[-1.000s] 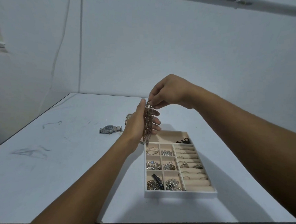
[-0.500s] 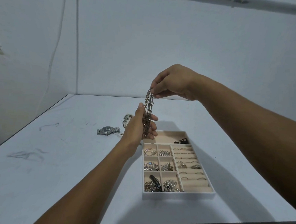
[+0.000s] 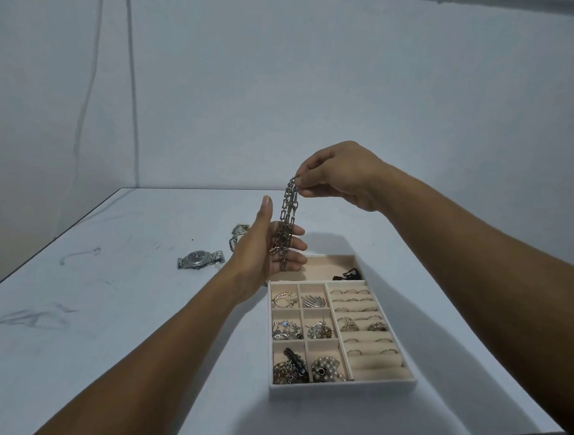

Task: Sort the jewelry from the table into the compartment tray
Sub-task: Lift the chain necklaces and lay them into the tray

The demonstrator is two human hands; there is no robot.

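My right hand [image 3: 341, 175] pinches the top of a chunky metal chain [image 3: 287, 217] that hangs down in folded strands above the table. My left hand [image 3: 264, 249] is held upright beside it, palm toward the chain, with the lower strands lying against its straight fingers. Below and to the right sits the white compartment tray [image 3: 343, 391], with beige cells holding bracelets, brooches, a pearl piece and rows of rings. Its long far cell holds a small black item [image 3: 349, 274]. A silver wristwatch [image 3: 199, 258] and another metal piece [image 3: 240, 232] lie on the table left of my left hand.
The white table [image 3: 108, 307] carries faint scuff marks on its left side. Its front edge runs along the bottom right. A plain wall with a hanging cable [image 3: 131, 76] stands behind the far edge.
My right hand has lifted the chain higher, stretching it out above my left hand. My left hand has stayed against the lower strands, near the tray's far end.
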